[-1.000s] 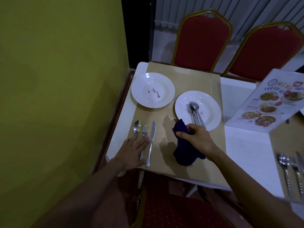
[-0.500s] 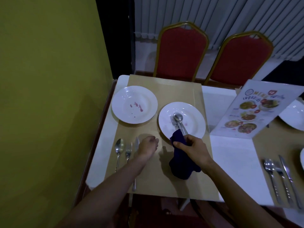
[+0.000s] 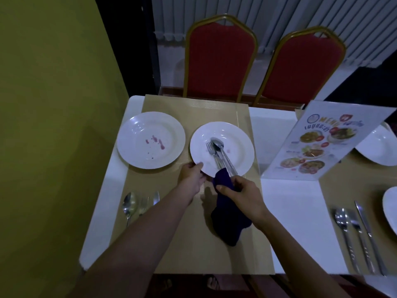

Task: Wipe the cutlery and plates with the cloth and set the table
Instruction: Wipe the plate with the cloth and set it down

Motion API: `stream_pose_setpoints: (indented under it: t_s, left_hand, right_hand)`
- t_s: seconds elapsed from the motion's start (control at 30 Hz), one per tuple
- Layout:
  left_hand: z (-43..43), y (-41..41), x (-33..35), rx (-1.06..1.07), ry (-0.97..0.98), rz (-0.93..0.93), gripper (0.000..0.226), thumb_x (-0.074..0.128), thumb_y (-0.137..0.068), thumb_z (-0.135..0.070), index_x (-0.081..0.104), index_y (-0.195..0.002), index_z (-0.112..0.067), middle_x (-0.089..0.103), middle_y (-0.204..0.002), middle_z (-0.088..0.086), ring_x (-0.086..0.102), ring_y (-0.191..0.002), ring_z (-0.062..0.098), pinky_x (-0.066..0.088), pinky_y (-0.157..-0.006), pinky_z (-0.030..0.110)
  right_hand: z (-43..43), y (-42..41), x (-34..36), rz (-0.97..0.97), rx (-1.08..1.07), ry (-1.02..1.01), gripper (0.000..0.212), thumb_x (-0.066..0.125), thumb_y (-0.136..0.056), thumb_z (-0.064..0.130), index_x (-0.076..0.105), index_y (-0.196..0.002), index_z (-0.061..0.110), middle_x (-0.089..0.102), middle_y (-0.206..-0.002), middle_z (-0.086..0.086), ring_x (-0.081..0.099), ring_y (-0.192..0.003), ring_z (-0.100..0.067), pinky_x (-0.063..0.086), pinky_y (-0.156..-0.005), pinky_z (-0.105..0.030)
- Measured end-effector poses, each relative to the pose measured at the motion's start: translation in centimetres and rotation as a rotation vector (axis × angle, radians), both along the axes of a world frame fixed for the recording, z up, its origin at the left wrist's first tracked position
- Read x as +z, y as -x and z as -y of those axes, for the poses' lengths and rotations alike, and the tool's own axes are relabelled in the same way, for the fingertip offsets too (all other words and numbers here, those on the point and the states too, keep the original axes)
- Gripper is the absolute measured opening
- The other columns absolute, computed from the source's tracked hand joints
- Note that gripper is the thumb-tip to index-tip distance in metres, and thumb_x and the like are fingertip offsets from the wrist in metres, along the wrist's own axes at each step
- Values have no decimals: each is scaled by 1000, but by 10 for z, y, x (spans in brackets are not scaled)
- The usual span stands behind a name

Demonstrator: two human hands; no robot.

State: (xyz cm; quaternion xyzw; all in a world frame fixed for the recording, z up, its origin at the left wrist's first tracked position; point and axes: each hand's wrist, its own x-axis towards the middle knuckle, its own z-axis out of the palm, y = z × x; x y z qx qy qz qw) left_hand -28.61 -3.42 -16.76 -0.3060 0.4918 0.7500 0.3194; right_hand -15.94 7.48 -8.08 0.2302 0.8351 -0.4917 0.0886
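Clutching cloth [image 3: 227, 220] in right hand [image 3: 241, 193], just beside handles of cutlery [image 3: 219, 152] (long axis slanting toward it) — gripping near rim of plate [image 3: 237, 140] with left hand [image 3: 192, 176].

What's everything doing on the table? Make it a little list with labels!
left hand: holds the right plate by its rim
right hand: grips the cloth
on right plate: fork and spoon, handles meeting the cloth's tip
left plate: red stains
menu: stands to the right
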Motion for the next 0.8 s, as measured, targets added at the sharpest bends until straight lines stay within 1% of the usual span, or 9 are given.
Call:
stream_pose_setpoints:
  t_s: [0.1, 0.2, 0.37, 0.43, 0.53, 0.63, 0.7, 0.73, 0.8]
  left_hand:
    - [21, 18, 0, 215, -57, 65, 41, 54, -99, -33, 55, -129, -5, 61, -131, 13, 64, -109, 27, 55, -83, 32]
    - [55, 28, 7, 521, -31, 87, 21, 51, -99, -22, 58, -114, -9, 57, -137, 11, 62, -109, 25, 53, -86, 32]
    - [89, 5, 50, 499, -136, -184, 45, 38, -99, -9, 41, -144, -7, 54, -134, 14, 52, -125, 30, 48, -102, 44]
    - [107, -19, 71, 445, -155, -239, 44, 35, -96, -6, 44, -139, -6, 57, -126, 15, 55, -118, 32, 51, -97, 49]
    - [127, -62, 91, 354, -222, -242, 39, 34, -91, 0, 53, -124, -8, 65, -110, 11, 61, -101, 29, 62, -68, 39]
    - [136, -93, 112, 191, -218, -251, 37, 35, -87, 5, 65, -101, -10, 70, -93, 8, 63, -84, 25, 59, -55, 34]
    - [139, -106, 127, 134, -272, -272, 36, 35, -84, 7, 68, -88, -7, 69, -92, 12, 63, -81, 27, 60, -58, 37]
    - [141, -110, 135, 133, -300, -288, 32, 35, -83, 7, 65, -87, -4, 66, -92, 14, 62, -81, 28, 60, -61, 38]
    - [145, -116, 151, 130, -327, -295, 26, 34, -82, 7, 56, -84, -4, 57, -84, 15, 57, -73, 27, 59, -58, 37]
  right_hand:
    - [-4, 3, -1, 7, 6, 6, 16, 71, -85, 42, 61, -93, 32, 69, -89, 9, 67, -76, -10, 57, -67, -27]
    - [-4, 7, 2, 11, 16, 8, 19, 71, -86, 40, 56, -96, 36, 68, -97, 10, 66, -80, -10, 56, -65, -24]
    - [9, 26, 30, -98, -11, -51, 35, 72, -84, 35, 45, -106, 30, 64, -101, 10, 64, -84, -12, 60, -69, -35]
    - [19, 39, 55, -191, -4, -49, 30, 71, -81, 40, 46, -97, 36, 65, -92, 14, 66, -77, -9, 59, -62, -29]
    - [38, 60, 92, -329, 66, -13, 29, 68, -73, 53, 52, -94, 41, 69, -86, 19, 67, -73, 0, 54, -54, -20]
    - [59, 68, 108, -387, 238, -269, 29, 63, -85, 50, 60, -112, 42, 65, -121, 17, 59, -109, -2, 50, -85, -36]
    - [67, 59, 102, -276, 462, -744, 43, 47, -97, 49, 51, -136, 32, 33, -157, 5, 23, -145, -23, 24, -113, -52]
    - [72, 48, 97, -225, 546, -860, 50, 37, -101, 49, 40, -146, 27, 18, -163, 4, 6, -150, -25, 10, -118, -54]
    - [88, 20, 87, -180, 598, -750, 58, 22, -103, 48, 18, -156, 23, 7, -165, 6, -10, -151, -21, -5, -120, -49]
